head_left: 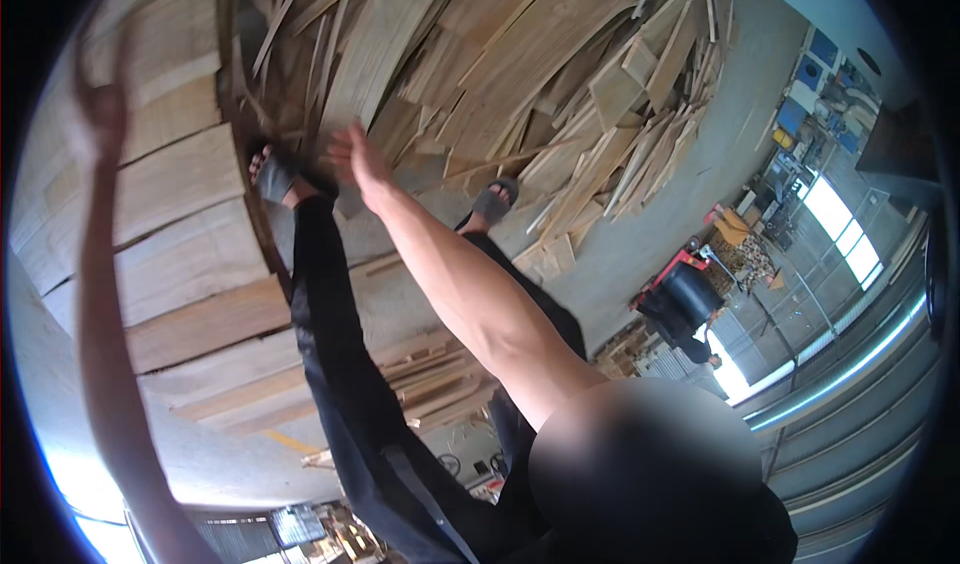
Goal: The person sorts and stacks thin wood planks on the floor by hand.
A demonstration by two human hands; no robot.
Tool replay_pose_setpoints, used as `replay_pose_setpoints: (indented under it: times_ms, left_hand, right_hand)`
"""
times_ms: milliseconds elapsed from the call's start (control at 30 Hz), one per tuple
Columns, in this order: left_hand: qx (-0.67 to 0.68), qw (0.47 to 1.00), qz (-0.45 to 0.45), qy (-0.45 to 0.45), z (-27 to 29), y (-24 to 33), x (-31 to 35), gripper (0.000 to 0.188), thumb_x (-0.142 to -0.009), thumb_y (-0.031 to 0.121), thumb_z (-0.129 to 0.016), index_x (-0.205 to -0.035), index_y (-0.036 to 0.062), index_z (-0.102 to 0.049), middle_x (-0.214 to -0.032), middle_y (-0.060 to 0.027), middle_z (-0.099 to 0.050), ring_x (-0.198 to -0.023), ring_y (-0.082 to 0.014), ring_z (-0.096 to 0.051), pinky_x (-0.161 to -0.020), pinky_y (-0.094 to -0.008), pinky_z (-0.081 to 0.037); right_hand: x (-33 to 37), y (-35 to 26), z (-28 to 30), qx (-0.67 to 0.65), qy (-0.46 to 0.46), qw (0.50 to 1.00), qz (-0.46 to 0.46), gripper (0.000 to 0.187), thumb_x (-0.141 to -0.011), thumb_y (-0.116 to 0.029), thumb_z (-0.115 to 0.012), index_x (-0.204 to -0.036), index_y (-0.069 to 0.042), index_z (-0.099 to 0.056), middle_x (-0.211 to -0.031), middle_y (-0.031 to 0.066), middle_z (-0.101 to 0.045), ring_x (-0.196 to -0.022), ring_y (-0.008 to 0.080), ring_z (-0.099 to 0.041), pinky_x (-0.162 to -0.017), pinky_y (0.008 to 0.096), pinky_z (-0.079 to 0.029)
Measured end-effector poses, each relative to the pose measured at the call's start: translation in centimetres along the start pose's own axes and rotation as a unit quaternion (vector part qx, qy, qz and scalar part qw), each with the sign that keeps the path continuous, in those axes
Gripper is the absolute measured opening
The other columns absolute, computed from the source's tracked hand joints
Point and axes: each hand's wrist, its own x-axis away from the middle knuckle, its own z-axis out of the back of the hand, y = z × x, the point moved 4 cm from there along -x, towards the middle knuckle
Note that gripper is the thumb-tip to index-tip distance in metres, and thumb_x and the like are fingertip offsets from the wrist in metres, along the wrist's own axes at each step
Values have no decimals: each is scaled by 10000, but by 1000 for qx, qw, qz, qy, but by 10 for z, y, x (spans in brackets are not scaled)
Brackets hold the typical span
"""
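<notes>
My right arm reaches across the middle of the view. My right hand (362, 167) is open with spread fingers and nothing visible in it, close to one of my feet and the pile of wood scraps (520, 54). Along the left side stretches my left arm; my left hand (100, 119) is blurred by motion, its fingers appearing long and apart. It passes in front of a stack of pale wooden boards (185, 179), and whether it touches them cannot be told. My black-trousered legs (340, 334) end in grey open-toed footwear (278, 176).
More board lengths (425, 384) lie beside my legs. At the right, a person in dark clothes (680, 319) is near something red, with shelves of clutter (815, 94) beyond. The background appears upside down, with a ribbed metal roof (850, 434) at lower right. A blurred dark shape covers the lower middle.
</notes>
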Motion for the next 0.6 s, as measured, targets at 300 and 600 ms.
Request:
replay_pose_setpoints:
  times_ms: [300, 600]
  left_hand:
    - [52, 894, 245, -371, -370, 214, 159, 699, -808, 464, -692, -1359, 95, -473, -1292, -226, -538, -1199, -353, -528, -982, -404, -437]
    - [-224, 856, 327, -333, -497, 282, 227, 1041, -676, 544, -784, -1427, 23, -287, -1418, -251, -346, -1296, -390, -376, -1037, -443, -406]
  right_hand:
    - [-35, -48, 405, -679, 131, 707, 151, 849, -803, -791, -442, -1338, -131, -438, -1081, 122, -614, -976, 274, -635, -783, 423, -561]
    - [-30, -69, 593, -651, 63, 741, 152, 336, -903, -362, -646, -1082, -81, -605, -978, 70, -648, -816, 214, -612, -694, 327, -551]
